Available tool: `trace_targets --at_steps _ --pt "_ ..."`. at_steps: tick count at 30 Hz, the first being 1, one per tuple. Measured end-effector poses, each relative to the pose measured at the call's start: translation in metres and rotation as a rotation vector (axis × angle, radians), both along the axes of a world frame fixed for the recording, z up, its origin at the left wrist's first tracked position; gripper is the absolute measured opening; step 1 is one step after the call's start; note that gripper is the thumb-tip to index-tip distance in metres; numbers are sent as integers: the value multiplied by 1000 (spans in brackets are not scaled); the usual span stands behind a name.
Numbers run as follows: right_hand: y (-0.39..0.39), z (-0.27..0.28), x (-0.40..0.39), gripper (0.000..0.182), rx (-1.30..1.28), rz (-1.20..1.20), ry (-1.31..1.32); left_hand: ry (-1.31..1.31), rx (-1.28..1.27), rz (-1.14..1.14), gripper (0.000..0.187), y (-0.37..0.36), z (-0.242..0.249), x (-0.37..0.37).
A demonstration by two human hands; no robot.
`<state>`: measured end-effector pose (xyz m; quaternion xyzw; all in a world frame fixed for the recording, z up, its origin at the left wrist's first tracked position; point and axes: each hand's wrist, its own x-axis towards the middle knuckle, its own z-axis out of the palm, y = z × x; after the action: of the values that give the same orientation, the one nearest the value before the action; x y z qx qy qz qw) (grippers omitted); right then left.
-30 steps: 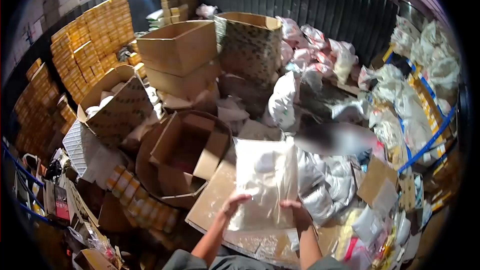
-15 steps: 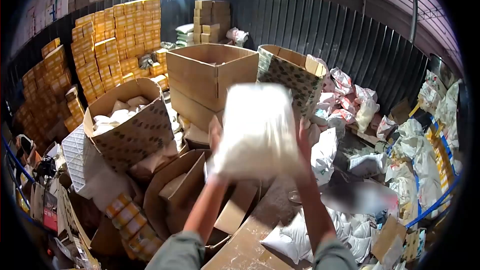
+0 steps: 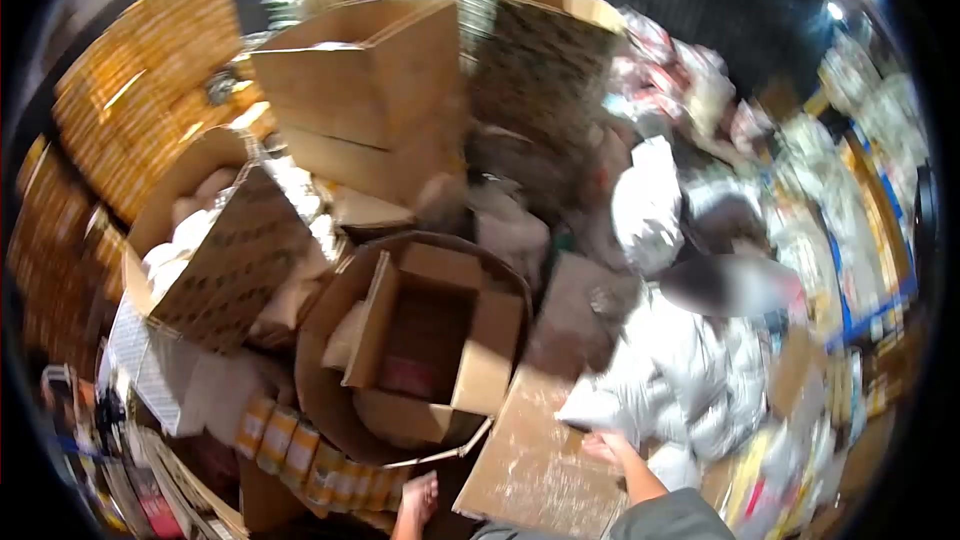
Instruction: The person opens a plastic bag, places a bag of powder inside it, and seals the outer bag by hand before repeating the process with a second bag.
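My left hand (image 3: 420,495) is low in the view, near the orange-and-white packs (image 3: 300,450); its fingers are loosely bent and hold nothing. Over the flat cardboard (image 3: 540,460), my right hand (image 3: 603,445) is at the lower corner of the pile of white filled bags (image 3: 690,380). Its fingers are slightly blurred, loosely extended and not wrapped round anything. Between the hands and the tall cartons, a carton with spread flaps (image 3: 480,380) sits inside a larger round-sided cardboard bin (image 3: 320,380).
A tall brown carton (image 3: 360,100) and a patterned bin (image 3: 545,80) stand behind. On the left, another patterned bin (image 3: 235,260) holds white bags, with stacked orange boxes (image 3: 150,90) beyond. Filled sacks (image 3: 850,180) and a blue rail (image 3: 880,310) line the right.
The white bag held up between both hands is out of them. Both hands have dropped and moved apart, the right to the white bags. The view has tilted down.
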<state>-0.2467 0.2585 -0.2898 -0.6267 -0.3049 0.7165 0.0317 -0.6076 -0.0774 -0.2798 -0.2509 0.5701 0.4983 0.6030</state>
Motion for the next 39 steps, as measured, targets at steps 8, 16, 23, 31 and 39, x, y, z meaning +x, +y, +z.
trace_targets --at_steps 8,16,23,31,39 --pt "-459 100 329 22 -378 -1066 -456 -81 -317 -470 16 -210 -2 100" --pt "-339 -7 404 14 67 -1116 -160 481 276 -395 10 -34 28 174" --pt "-184 132 334 11 295 -784 647 115 1088 -181 24 148 216 446" --pt "-262 190 415 68 108 -1117 1354 -201 1142 -125 60 135 310 622" --pt "-271 185 397 63 -41 -940 1314 -741 1066 159 63 96 337 636"
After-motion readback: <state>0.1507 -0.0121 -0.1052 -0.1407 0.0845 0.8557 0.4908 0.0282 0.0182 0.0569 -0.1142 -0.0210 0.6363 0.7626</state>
